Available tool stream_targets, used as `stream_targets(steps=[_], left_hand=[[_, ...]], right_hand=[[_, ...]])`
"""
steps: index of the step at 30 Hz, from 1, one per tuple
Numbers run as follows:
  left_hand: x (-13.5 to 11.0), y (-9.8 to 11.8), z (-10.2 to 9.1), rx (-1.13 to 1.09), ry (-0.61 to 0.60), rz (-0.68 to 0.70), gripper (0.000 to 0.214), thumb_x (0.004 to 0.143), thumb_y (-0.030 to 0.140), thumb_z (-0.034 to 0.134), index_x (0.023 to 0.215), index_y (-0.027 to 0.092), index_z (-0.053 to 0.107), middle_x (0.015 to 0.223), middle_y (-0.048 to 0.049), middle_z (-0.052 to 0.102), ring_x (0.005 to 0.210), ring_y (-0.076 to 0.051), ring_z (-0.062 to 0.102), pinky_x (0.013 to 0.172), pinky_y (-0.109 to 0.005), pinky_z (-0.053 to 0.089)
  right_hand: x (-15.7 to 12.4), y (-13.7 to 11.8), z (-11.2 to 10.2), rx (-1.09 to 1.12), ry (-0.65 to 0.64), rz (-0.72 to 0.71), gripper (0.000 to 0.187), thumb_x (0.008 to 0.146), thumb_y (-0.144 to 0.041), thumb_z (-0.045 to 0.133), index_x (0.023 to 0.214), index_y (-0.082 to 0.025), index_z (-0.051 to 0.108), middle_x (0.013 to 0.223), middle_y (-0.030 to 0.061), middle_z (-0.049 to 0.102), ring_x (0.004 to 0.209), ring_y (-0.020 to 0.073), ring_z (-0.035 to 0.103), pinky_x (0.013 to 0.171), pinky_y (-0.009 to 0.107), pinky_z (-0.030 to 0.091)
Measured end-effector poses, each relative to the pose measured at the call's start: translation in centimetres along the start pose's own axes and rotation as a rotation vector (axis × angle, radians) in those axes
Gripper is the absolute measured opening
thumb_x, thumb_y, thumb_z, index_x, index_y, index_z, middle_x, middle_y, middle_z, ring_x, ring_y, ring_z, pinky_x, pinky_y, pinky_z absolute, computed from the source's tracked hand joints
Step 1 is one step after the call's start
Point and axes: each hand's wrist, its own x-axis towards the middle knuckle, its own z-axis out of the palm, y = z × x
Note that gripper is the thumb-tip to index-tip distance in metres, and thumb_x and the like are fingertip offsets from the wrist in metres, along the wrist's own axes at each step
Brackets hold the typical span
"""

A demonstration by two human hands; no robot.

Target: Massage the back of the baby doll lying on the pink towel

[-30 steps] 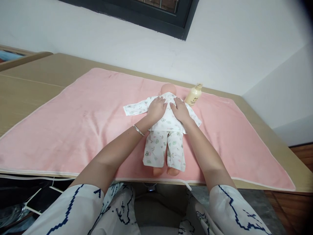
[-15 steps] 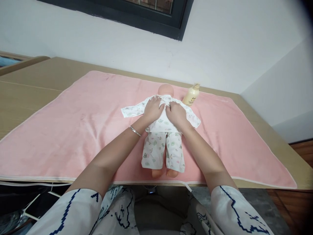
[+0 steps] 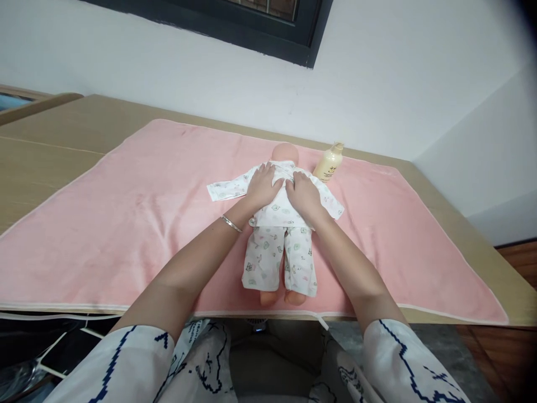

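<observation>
Doll (image 3: 279, 246) seems face down on pink blanket (image 3: 126, 224) over table (image 3: 42, 162); left hand (image 3: 262, 184), right hand (image 3: 302, 193) flat on upper back, grip spread, pinching nothing; best: palms even, pressure light; bottle (image 3: 328, 164) near.

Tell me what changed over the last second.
The left hand and right hand edged slightly closer together on the back of the doll, gathering the shirt a little between them. Nothing was grasped or released. The doll stays face down on the pink towel, with the bottle unmoved beside its head.
</observation>
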Motion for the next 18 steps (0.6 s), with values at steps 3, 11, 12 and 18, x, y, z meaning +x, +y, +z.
stream_targets(steps=[3,11,12,18], left_hand=[[0.0,-0.1,-0.1,-0.016,-0.011,0.008,0.06,0.099,0.04,0.039,0.147,0.004,0.038,0.159,-0.0196,0.034,0.15,-0.033,0.027,0.125,-0.047,0.022],[-0.6,0.0,0.6,-0.092,0.101,0.012,0.052,0.099,0.035,0.041,0.141,0.007,0.049,0.153,-0.0155,0.045,0.147,-0.028,0.035,0.124,-0.042,0.027],[-0.6,0.0,0.7,-0.107,0.108,0.007,0.052,0.098,0.035,0.042,0.141,0.007,0.05,0.153,-0.0154,0.045,0.147,-0.028,0.035,0.124,-0.041,0.027],[-0.6,-0.2,1.0,-0.167,0.144,-0.003,0.048,0.097,0.035,0.045,0.138,0.01,0.053,0.152,-0.0134,0.047,0.147,-0.027,0.037,0.124,-0.044,0.029]], right_hand=[[-0.9,-1.6,-0.4,-0.086,0.018,0.029,0.045,0.096,-0.031,0.036,0.126,-0.003,0.055,0.136,0.0267,0.057,0.132,0.0395,0.049,0.111,0.056,0.037],[1.7,2.7,0.9,0.164,-0.029,-0.054,0.061,0.097,-0.047,0.035,0.146,-0.011,0.042,0.158,0.0164,0.036,0.15,0.0302,0.027,0.123,0.054,0.019],[1.9,3.2,1.1,0.18,-0.025,-0.055,0.064,0.097,-0.05,0.035,0.147,-0.011,0.04,0.159,0.0154,0.034,0.151,0.0298,0.024,0.124,0.053,0.016],[1.7,3.3,1.7,0.186,0.026,-0.062,0.068,0.096,-0.054,0.033,0.148,-0.01,0.041,0.158,0.0158,0.036,0.15,0.029,0.028,0.125,0.052,0.016]])
